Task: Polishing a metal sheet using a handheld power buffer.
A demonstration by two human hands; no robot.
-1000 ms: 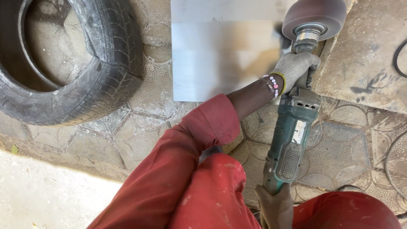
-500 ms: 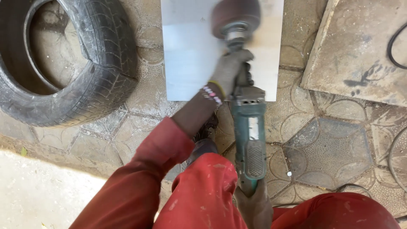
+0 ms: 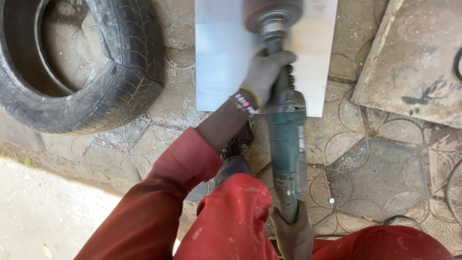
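Observation:
A green hand-held power polisher [image 3: 286,139] points away from me, its dark drum head [image 3: 272,13] resting on a shiny metal sheet [image 3: 221,58] that lies flat on the paved ground. My left hand [image 3: 264,77], in a grey glove, is shut around the tool's neck just behind the drum. Lower down, near my red trouser legs, my right hand [image 3: 291,236] is closed on the rear end of the tool's handle. The drum looks blurred.
An old black tyre [image 3: 120,82] lies at the left, close to the sheet. A grey stone slab [image 3: 414,58] sits at the right with a dark cable [image 3: 456,62] on its edge. My shoe [image 3: 236,144] stands just below the sheet.
The polisher and both hands have moved left, from the sheet's right edge to over its middle. The drum now rests fully on the sheet.

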